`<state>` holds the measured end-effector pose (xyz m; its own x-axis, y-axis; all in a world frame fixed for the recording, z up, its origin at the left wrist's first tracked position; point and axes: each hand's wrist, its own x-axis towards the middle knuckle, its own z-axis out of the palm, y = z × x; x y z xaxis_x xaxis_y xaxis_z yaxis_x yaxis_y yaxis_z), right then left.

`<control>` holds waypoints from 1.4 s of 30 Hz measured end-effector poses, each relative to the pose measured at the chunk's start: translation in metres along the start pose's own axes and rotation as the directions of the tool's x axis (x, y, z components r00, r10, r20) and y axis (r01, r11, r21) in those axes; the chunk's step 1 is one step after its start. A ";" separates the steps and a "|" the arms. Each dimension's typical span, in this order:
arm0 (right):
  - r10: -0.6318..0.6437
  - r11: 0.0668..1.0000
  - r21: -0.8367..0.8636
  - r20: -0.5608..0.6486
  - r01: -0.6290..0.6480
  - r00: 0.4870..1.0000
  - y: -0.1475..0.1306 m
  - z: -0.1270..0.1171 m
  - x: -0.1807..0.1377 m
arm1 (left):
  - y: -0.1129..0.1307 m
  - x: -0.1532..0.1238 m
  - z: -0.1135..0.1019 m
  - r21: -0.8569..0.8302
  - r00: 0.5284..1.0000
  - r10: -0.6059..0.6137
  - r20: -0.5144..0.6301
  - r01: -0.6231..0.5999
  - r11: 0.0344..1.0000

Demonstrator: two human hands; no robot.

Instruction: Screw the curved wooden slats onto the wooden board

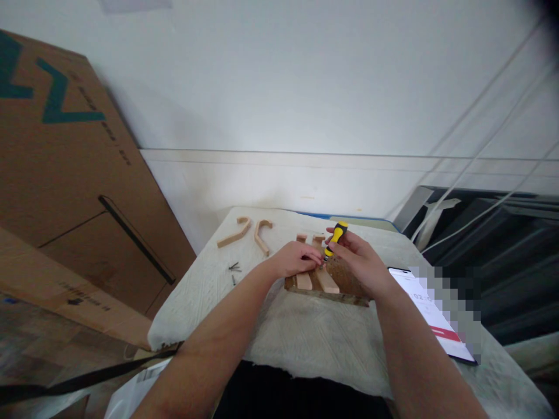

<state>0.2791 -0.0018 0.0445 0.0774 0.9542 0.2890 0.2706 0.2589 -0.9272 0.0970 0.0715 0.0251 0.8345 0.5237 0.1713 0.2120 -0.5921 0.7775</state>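
Note:
My right hand [360, 262] is closed around a yellow-and-black screwdriver [335, 237], whose tip points down at a wooden board [345, 285]. Two light wooden hooks [325, 278] lie on that board. My left hand [297, 258] is closed in a pinch at the screwdriver tip, resting on the hooks; what it pinches is too small to name. Two more wooden hooks [248, 233] lie apart on the table's far left. A few dark screws [234, 269] lie on the cloth left of my left hand.
The small table is covered with a white cloth [279, 331]. A phone [430, 311] with a lit screen lies at the right. A large cardboard box [65, 174] leans at the left. White wall behind; dark panels and cables at the right.

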 end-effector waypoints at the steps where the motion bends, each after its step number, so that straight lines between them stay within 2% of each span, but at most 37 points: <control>1: 0.005 1.000 -0.001 0.008 -0.005 1.000 -0.001 -0.001 0.000 | 0.000 0.000 0.000 0.002 1.000 0.002 0.000 -0.002 1.000; 5: 0.006 0.999 -0.038 0.002 -0.006 1.000 0.000 -0.002 0.000 | 0.001 0.000 -0.001 -0.031 1.000 -0.005 0.001 0.005 1.000; 10: 0.024 0.986 -0.163 -0.074 -0.036 0.997 -0.001 0.000 0.001 | 0.004 -0.001 -0.001 -0.037 1.000 0.000 0.002 0.000 0.999; 15: 0.048 0.999 0.015 -0.015 -0.048 0.999 -0.010 -0.002 -0.003 | 0.004 -0.001 -0.001 -0.026 1.000 0.004 -0.004 -0.004 1.000; 17: 0.038 0.999 0.032 0.007 -0.038 0.999 -0.011 -0.003 -0.004 | 0.004 -0.001 -0.001 -0.025 1.000 0.004 0.002 -0.004 1.000; 21: -0.004 0.999 -0.053 0.032 0.006 0.999 -0.005 -0.004 -0.003 | 0.004 -0.001 -0.001 -0.029 1.000 -0.006 0.006 0.006 1.000; 27: 0.032 0.981 -0.193 -0.014 -0.034 0.999 0.001 -0.003 0.000 | 0.003 -0.001 -0.002 0.009 1.000 0.003 0.006 -0.003 1.000; 39: 0.013 1.000 -0.016 0.028 -0.013 1.000 -0.006 -0.003 -0.003 | 0.006 -0.001 -0.001 -0.016 1.000 -0.026 -0.017 0.026 1.000; 42: 0.017 0.998 -0.065 0.043 -0.015 0.999 -0.009 -0.003 -0.003 | 0.004 -0.001 -0.002 -0.017 1.000 -0.021 -0.005 0.021 1.000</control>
<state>0.2790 -0.0073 0.0527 0.0407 0.9641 0.2623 0.3314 0.2346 -0.9139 0.0966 0.0696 0.0295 0.8271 0.5392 0.1584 0.2204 -0.5705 0.7912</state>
